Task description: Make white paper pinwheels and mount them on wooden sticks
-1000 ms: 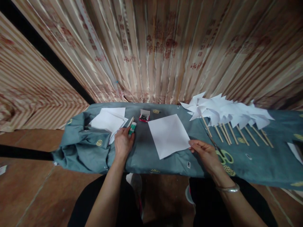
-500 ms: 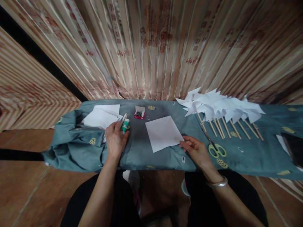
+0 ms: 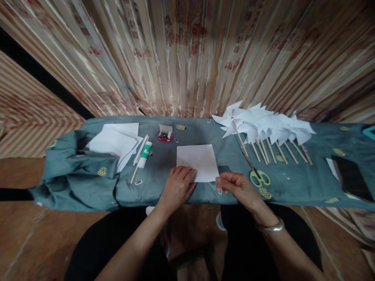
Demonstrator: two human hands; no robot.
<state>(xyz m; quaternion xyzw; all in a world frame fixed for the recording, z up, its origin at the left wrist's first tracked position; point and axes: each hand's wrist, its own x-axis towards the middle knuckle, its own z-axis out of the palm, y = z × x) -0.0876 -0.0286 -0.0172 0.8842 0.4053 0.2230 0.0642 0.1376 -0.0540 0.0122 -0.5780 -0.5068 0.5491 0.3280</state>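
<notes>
A square sheet of white paper (image 3: 199, 158) lies on the cloth-covered table in front of me, its near edge towards me. My left hand (image 3: 178, 187) has its fingers closed over the near left corner, which they hide. At the near right corner, my right hand (image 3: 234, 185) pinches the sheet between thumb and fingertips. Green-handled scissors (image 3: 258, 175) rest just right of my right hand. To the left of the sheet lie a glue stick (image 3: 144, 154), a white pen (image 3: 141, 149) and a thin wooden stick (image 3: 134, 171).
White paper pinwheels (image 3: 263, 125) on wooden sticks lie in an overlapping row at the back right. Loose white sheets (image 3: 113, 140) are at the left. A small red box (image 3: 165, 133) of dark pins stands open behind. A phone (image 3: 353, 177) lies far right, over paper.
My left hand has moved right, from beside the glue stick to the paper. The sheet has turned so its near edge faces me. My right hand still holds its corner.
</notes>
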